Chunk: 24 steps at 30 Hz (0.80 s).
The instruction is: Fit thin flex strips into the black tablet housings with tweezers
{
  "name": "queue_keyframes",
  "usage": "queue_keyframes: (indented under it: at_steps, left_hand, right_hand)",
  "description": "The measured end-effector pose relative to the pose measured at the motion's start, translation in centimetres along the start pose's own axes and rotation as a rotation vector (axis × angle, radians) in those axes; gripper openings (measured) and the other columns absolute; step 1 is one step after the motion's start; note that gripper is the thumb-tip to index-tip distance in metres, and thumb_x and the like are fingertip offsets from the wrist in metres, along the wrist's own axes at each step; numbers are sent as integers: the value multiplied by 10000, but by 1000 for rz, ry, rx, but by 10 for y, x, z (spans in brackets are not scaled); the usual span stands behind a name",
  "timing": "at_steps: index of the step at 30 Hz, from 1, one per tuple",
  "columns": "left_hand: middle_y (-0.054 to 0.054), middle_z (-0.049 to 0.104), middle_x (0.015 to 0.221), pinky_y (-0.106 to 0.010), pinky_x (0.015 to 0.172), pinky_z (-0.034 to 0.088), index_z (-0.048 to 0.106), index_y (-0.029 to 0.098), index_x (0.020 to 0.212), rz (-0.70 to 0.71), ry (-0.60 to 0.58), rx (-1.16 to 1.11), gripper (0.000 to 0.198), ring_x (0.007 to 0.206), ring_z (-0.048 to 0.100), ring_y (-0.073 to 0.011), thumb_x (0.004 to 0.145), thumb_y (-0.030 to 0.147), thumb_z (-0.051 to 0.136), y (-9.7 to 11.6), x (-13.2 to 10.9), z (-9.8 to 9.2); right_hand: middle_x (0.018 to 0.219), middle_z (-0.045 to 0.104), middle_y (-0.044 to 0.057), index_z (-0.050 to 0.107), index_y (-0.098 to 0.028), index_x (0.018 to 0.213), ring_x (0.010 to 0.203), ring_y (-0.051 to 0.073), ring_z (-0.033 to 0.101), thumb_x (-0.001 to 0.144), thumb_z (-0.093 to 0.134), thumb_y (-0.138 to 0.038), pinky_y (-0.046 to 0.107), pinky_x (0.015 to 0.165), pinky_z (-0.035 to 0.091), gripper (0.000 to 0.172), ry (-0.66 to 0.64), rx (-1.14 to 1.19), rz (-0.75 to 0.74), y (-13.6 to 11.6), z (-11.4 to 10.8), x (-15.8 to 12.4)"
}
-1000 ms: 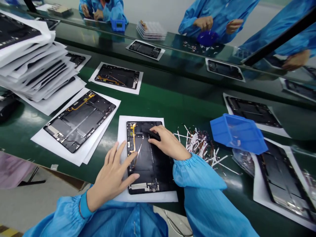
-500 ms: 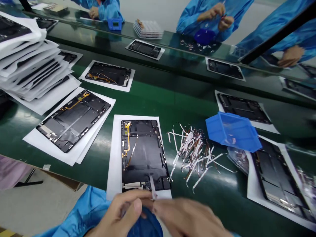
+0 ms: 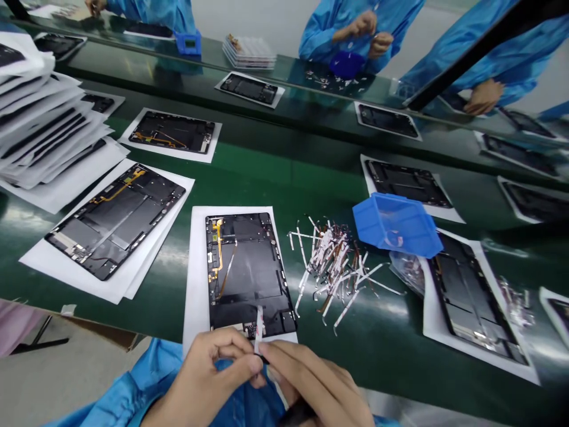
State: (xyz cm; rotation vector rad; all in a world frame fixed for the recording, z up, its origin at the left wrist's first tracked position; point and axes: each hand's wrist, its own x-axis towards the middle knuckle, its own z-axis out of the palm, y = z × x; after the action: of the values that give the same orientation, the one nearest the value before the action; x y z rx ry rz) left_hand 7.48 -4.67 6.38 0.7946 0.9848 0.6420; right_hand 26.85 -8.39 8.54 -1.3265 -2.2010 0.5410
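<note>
The left hand (image 3: 208, 370) and right hand (image 3: 311, 379) are pinched together on a thin white strip (image 3: 259, 328), which stands upright over the near edge of the flat black tablet (image 3: 246, 267). To the tablet's right, a heap (image 3: 333, 267) of curled paper slivers lies on the glossy green surface (image 3: 284, 178).

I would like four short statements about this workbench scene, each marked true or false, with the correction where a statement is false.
1. The left hand and the right hand both pinch a small strip. True.
2. The open tablet lies on a white sheet. True.
3. The blue bin stands upright, left of the tablet. False: it sits tilted, to the right of the tablet.
4. The pile of strips lies inside the bin. False: it lies on the green table, between tablet and bin.
</note>
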Motion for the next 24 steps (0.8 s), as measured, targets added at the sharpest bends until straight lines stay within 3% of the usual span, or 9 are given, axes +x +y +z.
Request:
queue_keyframes:
  at_steps: [3,7,13,19,22,24]
  left_hand:
    - [-34,787,795,-221,718,590,755,206,824,110,9,195,159,747,742,-155,866,351,706,6,-5,0]
    - [-23,790,979,-243,801,595,771,269,1055,196,-64,388,211,869,742,-158,956,334,596,16,-8,-3]
    - [-15,778,933,-251,766,601,759,273,1059,429,-80,636,223,802,717,-146,985,236,552,8,-4,-10]
    - [-75,745,1086,-351,825,623,700,271,1171,512,1,753,248,951,718,-215,985,257,535,-2,-10,-14]
    - [-33,746,987,-312,768,624,673,296,1112,471,-6,895,183,888,724,-198,986,280,541,0,-16,-21]
    - [4,733,817,-258,649,608,646,301,1037,544,-149,961,178,725,712,-165,1019,341,473,-1,-22,-28]
  right_hand:
    - [1160,743,53,599,-235,1321,973,182,747,963,436,-133,252,814,626,406,-28,-52,4,6,4,-2]
    - [1174,735,70,568,-209,1342,992,175,739,980,521,-196,251,837,613,365,-7,-88,-5,9,8,-2]
    - [1048,759,46,619,-197,1218,905,147,744,999,486,-168,230,812,595,257,40,-71,-13,9,9,3]
    - [983,738,45,617,-193,1161,839,138,721,945,454,-63,216,739,567,300,107,41,55,4,11,5]
    - [855,700,11,631,-218,1013,745,124,686,952,482,-91,196,667,537,205,178,177,165,11,13,24]
    - [812,679,4,628,-221,931,722,129,670,960,486,-118,201,649,521,178,217,222,263,23,18,41]
